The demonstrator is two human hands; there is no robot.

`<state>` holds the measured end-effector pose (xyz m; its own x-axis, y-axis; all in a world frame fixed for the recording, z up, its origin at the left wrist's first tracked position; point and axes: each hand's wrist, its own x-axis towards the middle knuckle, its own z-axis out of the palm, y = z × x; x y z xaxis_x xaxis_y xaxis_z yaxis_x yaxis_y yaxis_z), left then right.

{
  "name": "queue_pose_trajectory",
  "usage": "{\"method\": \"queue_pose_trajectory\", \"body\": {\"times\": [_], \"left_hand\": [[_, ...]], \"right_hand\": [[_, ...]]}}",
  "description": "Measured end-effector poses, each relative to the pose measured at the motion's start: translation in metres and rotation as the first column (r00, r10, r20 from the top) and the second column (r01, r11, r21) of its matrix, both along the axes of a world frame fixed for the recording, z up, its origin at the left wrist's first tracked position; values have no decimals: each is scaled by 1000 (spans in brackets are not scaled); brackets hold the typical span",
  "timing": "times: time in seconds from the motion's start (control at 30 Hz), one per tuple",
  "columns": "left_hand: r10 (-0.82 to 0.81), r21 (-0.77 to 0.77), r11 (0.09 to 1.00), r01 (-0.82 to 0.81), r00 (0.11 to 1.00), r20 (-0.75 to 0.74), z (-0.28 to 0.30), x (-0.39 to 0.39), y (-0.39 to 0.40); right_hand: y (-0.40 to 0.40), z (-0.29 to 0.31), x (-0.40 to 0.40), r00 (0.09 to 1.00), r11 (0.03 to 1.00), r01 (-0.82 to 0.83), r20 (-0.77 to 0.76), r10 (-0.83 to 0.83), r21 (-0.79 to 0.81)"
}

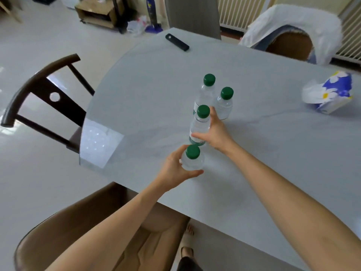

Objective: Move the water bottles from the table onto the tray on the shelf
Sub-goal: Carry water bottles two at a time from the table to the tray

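Four clear plastic water bottles with green screw caps are seen near the middle of the frame on the pale grey glossy worktop, all capped and holding clear water. The nearest bottle is gripped around its shoulder by the left hand, thumb and fingers curled round it. The next bottle, just beyond, is clasped at its side by the right hand, fingers wrapped round the body. The two far bottles are left standing side by side, untouched, just above the right hand. Labels are glimpsed on the bottles, but no writing can be read.
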<state>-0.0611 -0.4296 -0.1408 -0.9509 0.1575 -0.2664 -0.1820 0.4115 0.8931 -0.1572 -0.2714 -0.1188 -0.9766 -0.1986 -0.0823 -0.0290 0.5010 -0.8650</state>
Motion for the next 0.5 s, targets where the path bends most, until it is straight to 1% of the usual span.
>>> {"method": "queue_pose_trajectory", "body": {"times": [0.1, 0.17, 0.27, 0.33, 0.4, 0.5], "left_hand": [[71, 12, 997, -71, 998, 0, 7, 8, -14], [122, 27, 992, -122, 993, 6, 13, 13, -25], [251, 112, 961, -253, 967, 29, 26, 18, -45], [354, 185, 919, -349, 935, 6, 41, 24, -60], [466, 248, 860, -446, 885, -26, 59, 32, -76], [584, 304, 782, -544, 810, -55, 86, 48, -106]], "right_hand": [[-5, -5, 5, 996, 998, -66, -62, 65, -4], [-10, -6, 8, 993, 995, -100, -61, 100, 5], [-22, 0, 15, 991, 992, -126, -42, 126, 0], [-34, 12, 20, 991, 991, -133, -10, 133, -35], [-50, 28, 24, 991, 987, -134, 16, 136, -86], [-83, 57, 36, 990, 970, -139, 4, 142, -199]]}}
